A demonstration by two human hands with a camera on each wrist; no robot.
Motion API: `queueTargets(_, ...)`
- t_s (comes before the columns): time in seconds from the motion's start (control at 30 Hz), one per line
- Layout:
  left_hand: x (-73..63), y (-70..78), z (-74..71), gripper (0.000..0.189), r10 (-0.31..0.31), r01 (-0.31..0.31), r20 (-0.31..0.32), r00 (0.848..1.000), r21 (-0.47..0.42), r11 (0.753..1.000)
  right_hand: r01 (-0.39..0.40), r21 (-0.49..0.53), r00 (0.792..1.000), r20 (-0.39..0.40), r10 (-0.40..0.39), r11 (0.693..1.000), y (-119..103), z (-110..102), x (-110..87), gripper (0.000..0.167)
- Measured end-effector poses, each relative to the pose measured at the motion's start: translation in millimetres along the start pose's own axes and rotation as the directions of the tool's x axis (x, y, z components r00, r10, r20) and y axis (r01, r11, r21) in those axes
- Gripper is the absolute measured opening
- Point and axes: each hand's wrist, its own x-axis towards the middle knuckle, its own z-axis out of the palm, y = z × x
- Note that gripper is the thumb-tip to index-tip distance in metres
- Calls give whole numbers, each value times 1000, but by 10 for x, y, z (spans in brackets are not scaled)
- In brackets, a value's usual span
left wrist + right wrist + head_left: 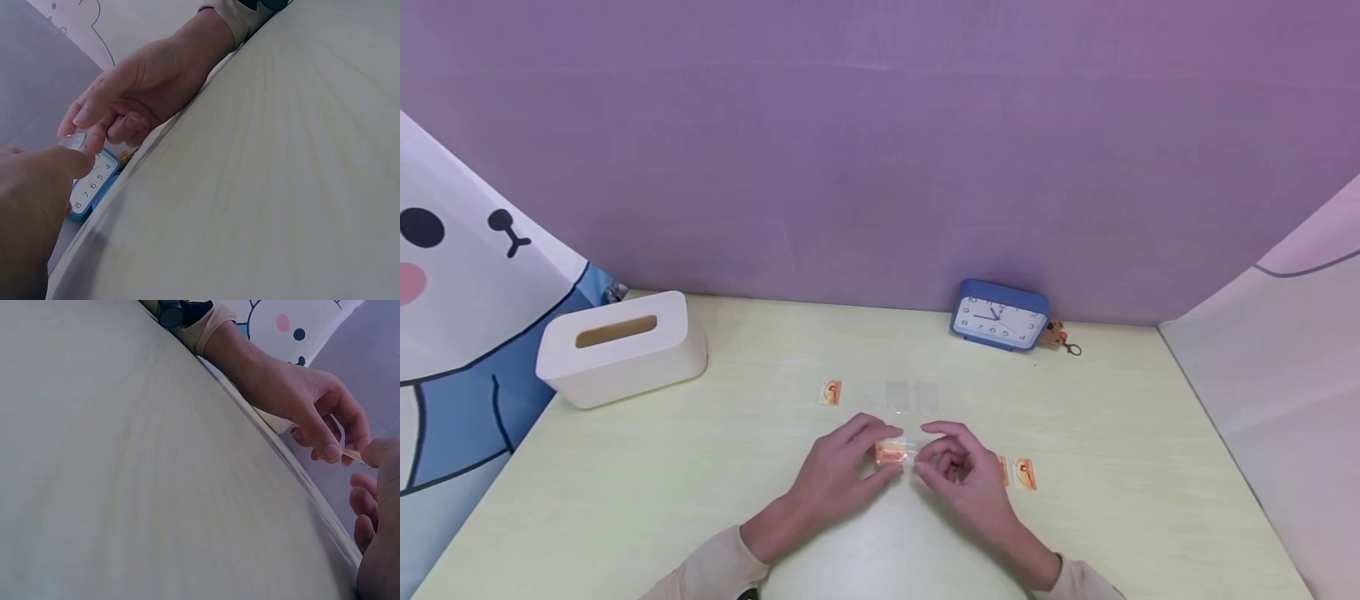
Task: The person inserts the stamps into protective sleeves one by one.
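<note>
Between both hands is a small clear plastic bag [910, 452] with an orange-and-white packet [892, 452] inside it. My left hand [842, 471] pinches its left end, thumb below and fingers above. At the clear right end, my right hand [977, 483] pinches the edge with thumb and a fingertip, its index finger raised. Clear plastic [73, 141] shows between the hands in the left wrist view. From the right wrist, the left hand [300, 400] is seen holding the packet's thin orange edge [352, 453].
Flat clear bags [898, 397] lie just beyond the hands. One orange packet [831, 392] sits farther left; another packet [1025, 473] is right of the right hand, beside one partly covered by it. A tissue box [625, 358] and blue clock [1000, 317] stand farther back.
</note>
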Motion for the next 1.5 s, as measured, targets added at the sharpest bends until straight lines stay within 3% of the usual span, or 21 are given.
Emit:
queueTargets(0.23, -20, 17, 12, 43, 40, -40, 2, 999, -7, 999, 17, -6, 1000, -19, -17, 1000, 14, 20, 11, 48)
queueTargets(0.4, -36, 27, 20, 26, 30, -30, -5, 1000, -9, 1000, 13, -17, 999, -46, -14, 1000, 39, 17, 1, 46)
queueTargets(0.5, -39, 47, 19, 16, -27, 26, -11, 1000, -73, 997, 1, -25, 999, -53, -2, 1000, 46, 17, -3, 45)
queueTargets(0.57, -37, 69, 13, 14, -102, 102, 6, 995, -129, 986, -4, -32, 999, -52, 3, 999, 42, 17, -4, 44)
queueTargets(0.67, -33, 99, 9, 13, -219, 227, 59, 974, -206, 952, 2, -39, 999, -44, -4, 999, 33, 19, 0, 44)
queueTargets(0.8, -23, 126, 21, 8, -303, 325, 121, 945, -267, 907, 13, -35, 999, -33, -15, 999, 31, 21, 6, 44)
queueTargets(0.9, -18, 135, 36, 6, -321, 347, 136, 937, -282, 894, 15, -29, 999, -28, -16, 999, 37, 18, 5, 44)
queueTargets(1.03, -16, 128, 57, 8, -317, 343, 133, 939, -300, 890, 14, -27, 999, -33, -15, 1000, 40, 6, 5, 44)
queueTargets(1.27, 23, 71, 28, 12, -344, 358, 103, 933, -212, 909, 44, -52, 994, -102, -49, 998, 1, -13, 20, 43)
queueTargets(1.5, 48, -15, -41, 15, -387, 398, 93, 917, -178, 900, 75, -49, 988, -130, -80, 996, -50, -34, 10, 42)
